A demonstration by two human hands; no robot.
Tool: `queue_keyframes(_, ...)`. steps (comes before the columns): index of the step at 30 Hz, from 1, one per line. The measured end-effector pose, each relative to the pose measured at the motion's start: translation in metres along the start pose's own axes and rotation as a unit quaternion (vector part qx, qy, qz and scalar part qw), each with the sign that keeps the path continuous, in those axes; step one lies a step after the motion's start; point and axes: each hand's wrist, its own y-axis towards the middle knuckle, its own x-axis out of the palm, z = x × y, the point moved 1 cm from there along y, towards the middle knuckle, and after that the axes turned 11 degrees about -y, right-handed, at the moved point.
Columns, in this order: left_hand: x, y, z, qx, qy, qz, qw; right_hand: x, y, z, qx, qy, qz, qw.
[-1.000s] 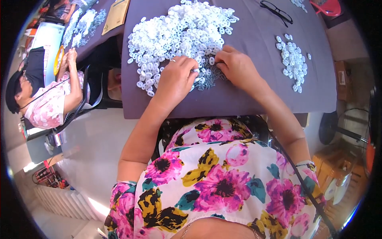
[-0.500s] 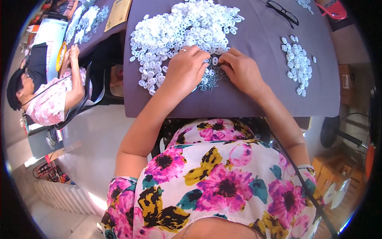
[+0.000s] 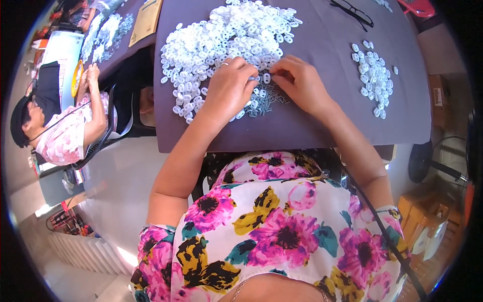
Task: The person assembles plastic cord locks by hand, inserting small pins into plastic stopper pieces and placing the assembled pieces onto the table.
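Note:
A large pile of small white oval plastic pieces (image 3: 221,43), each with two holes, lies on the table under and beyond my hands. My left hand (image 3: 232,85) is closed in a pinch, and a pale edge of one such piece shows at its fingertips. Just beside those fingertips is another white two-hole piece (image 3: 266,78). My right hand (image 3: 300,84) is also closed, thumb against fingers, close to that piece; what it holds is hidden or too small to see. Between and below my hands lies a heap of small grey screw-like pins (image 3: 262,99).
A smaller group of white pieces (image 3: 373,78) lies on the right of the dark tablecloth (image 3: 322,30). Black eyeglasses (image 3: 352,12) rest at the far right. On the left, another person (image 3: 75,118) sits at a table with similar pieces and a brown envelope (image 3: 146,21).
My right hand has lifted from the grey pins toward my left fingertips, uncovering more of the heap. My left hand keeps its pinch. The whole view has shifted slightly.

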Motion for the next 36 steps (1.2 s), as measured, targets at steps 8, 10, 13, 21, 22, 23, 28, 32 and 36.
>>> queue_keyframes(8, 0.003, -0.004, -0.009, 0.008, -0.02, 0.056, 0.998, 0.02, 0.022, -0.01, -0.047, 0.027, -0.012, 0.998)
queue_keyframes(10, 0.001, -0.006, -0.012, -0.032, -0.118, 0.1, 0.987, 0.023, 0.022, -0.01, -0.031, 0.059, -0.012, 0.998)
queue_keyframes(13, 0.001, -0.01, -0.013, -0.037, -0.123, 0.107, 0.986, 0.024, 0.022, -0.013, -0.006, 0.098, -0.022, 0.995)
queue_keyframes(21, -0.001, -0.013, 0.018, 0.142, 0.116, 0.053, 0.982, 0.012, -0.001, 0.005, 0.078, 0.28, 0.022, 0.956)
queue_keyframes(22, -0.001, -0.015, 0.021, 0.161, 0.105, 0.029, 0.981, 0.006, -0.006, 0.005, 0.078, 0.28, 0.022, 0.956)
queue_keyframes(23, 0.001, -0.016, 0.024, 0.165, 0.1, 0.013, 0.981, -0.005, -0.009, -0.001, 0.135, 0.301, -0.012, 0.944)
queue_keyframes(28, 0.013, -0.022, 0.034, 0.192, 0.055, -0.037, 0.979, -0.019, -0.029, 0.005, 0.19, 0.291, -0.047, 0.937)
queue_keyframes(32, 0.009, -0.024, 0.008, 0.178, 0.103, -0.018, 0.978, -0.019, -0.041, 0.015, 0.187, 0.293, -0.016, 0.937)
queue_keyframes(36, -0.001, -0.023, 0.003, 0.145, 0.132, 0.003, 0.981, -0.019, -0.046, 0.017, 0.189, 0.331, 0.004, 0.924)
